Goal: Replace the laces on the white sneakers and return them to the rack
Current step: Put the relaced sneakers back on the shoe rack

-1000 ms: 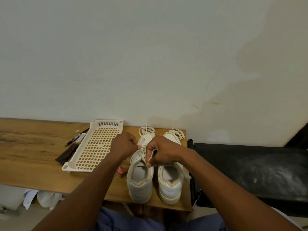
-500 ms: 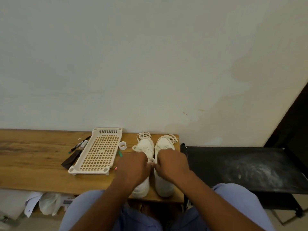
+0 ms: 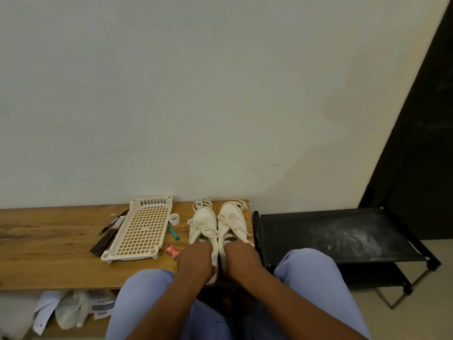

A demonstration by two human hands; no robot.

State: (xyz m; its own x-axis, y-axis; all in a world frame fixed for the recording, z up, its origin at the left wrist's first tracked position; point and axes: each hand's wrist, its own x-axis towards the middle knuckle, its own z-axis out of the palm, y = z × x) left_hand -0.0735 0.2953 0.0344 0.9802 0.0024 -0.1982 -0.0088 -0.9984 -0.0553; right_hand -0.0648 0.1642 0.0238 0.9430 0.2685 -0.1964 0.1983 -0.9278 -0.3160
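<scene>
White sneakers (image 3: 217, 227) stand laced, side by side on the wooden bench (image 3: 49, 241), right of the perforated tray (image 3: 143, 229), each heel gripped: left hand (image 3: 196, 261) on one, right hand (image 3: 241, 260) on the other.

Two white sneakers (image 3: 215, 224), two hands (image 3: 196, 261), one perforated tray (image 3: 142, 229), two pens (image 3: 112, 222), one tape roll (image 3: 174, 219), one red wrapper (image 3: 172, 251), one black rack (image 3: 343, 236).

Wooden bench (image 3: 49, 244) carries white sneakers (image 3: 217, 223), slotted tray (image 3: 143, 229), pens (image 3: 113, 222)
</scene>
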